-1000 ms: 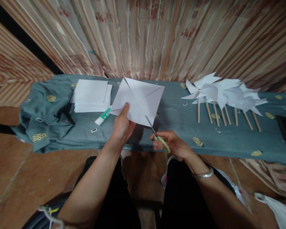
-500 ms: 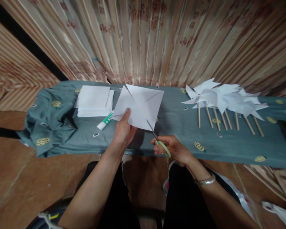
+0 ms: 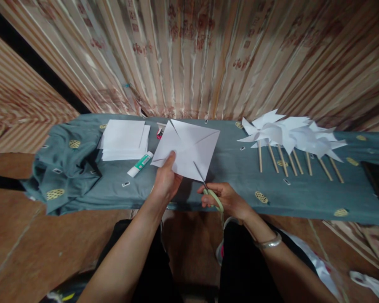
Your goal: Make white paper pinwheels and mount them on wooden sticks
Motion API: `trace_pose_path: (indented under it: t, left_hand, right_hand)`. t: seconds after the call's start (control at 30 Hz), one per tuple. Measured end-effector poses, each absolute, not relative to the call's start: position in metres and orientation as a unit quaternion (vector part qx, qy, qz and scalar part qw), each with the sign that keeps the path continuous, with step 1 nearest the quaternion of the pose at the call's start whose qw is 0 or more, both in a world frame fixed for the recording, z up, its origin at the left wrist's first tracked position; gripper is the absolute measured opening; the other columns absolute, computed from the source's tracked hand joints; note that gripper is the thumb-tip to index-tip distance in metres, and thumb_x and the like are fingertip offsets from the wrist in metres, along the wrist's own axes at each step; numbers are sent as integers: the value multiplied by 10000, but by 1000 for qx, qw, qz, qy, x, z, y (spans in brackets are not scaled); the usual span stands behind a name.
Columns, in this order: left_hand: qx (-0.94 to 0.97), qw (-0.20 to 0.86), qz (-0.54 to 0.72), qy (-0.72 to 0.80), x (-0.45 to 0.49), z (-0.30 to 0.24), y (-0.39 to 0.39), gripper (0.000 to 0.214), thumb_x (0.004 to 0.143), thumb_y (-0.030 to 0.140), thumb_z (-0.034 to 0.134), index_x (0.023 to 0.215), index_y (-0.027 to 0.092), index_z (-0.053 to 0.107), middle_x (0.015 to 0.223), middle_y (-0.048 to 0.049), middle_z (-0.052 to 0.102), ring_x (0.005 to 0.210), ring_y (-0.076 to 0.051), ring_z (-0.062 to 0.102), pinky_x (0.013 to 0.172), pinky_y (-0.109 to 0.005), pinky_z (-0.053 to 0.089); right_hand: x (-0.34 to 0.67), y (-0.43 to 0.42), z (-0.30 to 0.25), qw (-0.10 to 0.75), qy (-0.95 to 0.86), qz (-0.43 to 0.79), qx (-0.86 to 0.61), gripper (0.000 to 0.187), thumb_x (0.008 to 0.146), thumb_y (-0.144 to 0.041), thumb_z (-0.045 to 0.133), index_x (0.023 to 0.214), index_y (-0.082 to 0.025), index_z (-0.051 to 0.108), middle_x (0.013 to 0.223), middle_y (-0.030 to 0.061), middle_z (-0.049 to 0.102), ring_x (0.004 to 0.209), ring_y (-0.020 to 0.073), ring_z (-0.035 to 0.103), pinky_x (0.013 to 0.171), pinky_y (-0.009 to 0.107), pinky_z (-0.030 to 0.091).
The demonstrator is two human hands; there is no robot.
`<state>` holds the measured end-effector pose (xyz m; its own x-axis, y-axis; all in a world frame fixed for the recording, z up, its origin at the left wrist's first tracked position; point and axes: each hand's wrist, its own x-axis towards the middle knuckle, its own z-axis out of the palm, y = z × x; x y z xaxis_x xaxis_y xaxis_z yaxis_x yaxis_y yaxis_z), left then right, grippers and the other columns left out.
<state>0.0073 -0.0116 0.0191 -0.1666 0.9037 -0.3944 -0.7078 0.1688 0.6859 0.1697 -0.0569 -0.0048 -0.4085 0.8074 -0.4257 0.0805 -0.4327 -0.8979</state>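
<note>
Between thumb and fingers, my left hand (image 3: pixel 168 179) grips a square white sheet of paper (image 3: pixel 189 145) by its near left side, above the cloth. Slits run from the sheet's corners toward its middle. My right hand (image 3: pixel 222 197) is closed around the pale green handles of a pair of scissors (image 3: pixel 214 197). Their dark blades reach into the sheet at its near right corner. Left of the sheet lie a glue stick (image 3: pixel 140 164) with a green and white label and a stack of white paper (image 3: pixel 123 139).
Several white paper pinwheels (image 3: pixel 290 132) on wooden sticks lie on the right of the green cloth (image 3: pixel 227 185). A dark phone-like object (image 3: pixel 377 181) rests at the right end. A small red object (image 3: pixel 159 133) sits behind the sheet. A striped curtain (image 3: pixel 189 59) hangs behind.
The whole view has shifted slightly, so the cloth appears lower. The small red object behind the sheet now shows. Both hands keep their grips, with the scissors still at the near right corner.
</note>
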Motion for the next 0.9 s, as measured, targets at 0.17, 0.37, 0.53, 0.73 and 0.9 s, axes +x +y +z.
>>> trace_pose_path:
  t: [0.17, 0.37, 0.53, 0.73, 0.9]
  left_hand:
    - [101, 635, 643, 415, 6, 19, -10, 159, 916, 136, 502, 943, 151, 658, 855, -13, 741, 749, -112, 694, 860, -247, 534]
    - [104, 639, 633, 424, 8, 19, -12, 167, 918, 144, 502, 947, 152, 666, 885, -34, 747, 858, -142, 704, 884, -263, 530]
    - [113, 644, 629, 421, 12, 18, -15, 178, 900, 143, 535, 1028, 153, 658, 893, -33, 748, 883, -155, 708, 874, -273, 543]
    - [107, 648, 622, 426, 13, 22, -15, 228, 910, 151, 526, 1111, 146, 634, 922, -42, 749, 861, -151, 713, 861, -270, 549]
    - [106, 647, 624, 425, 12, 22, -15, 220, 917, 127, 511, 1090, 156, 643, 877, -21, 749, 773, -130, 708, 818, -245, 549]
  right_hand:
    - [170, -57, -7, 258, -471, 691, -484, 463, 575, -523, 807, 807, -161, 638, 570, -30, 619, 522, 93, 529, 522, 234, 407]
    - [169, -56, -8, 268, -466, 696, -477, 502, 577, -528, 810, 863, -148, 650, 600, -14, 639, 534, 97, 542, 534, 239, 415]
    - [168, -56, -8, 290, -439, 698, -485, 583, 531, -535, 837, 918, -147, 640, 606, -21, 642, 536, 96, 563, 516, 228, 414]
    - [168, -56, -10, 295, -444, 694, -483, 533, 543, -520, 838, 878, -154, 641, 588, -24, 638, 518, 94, 559, 503, 229, 410]
    - [168, -56, -9, 293, -447, 691, -487, 539, 528, -531, 838, 860, -157, 636, 570, -33, 624, 518, 97, 553, 511, 234, 415]
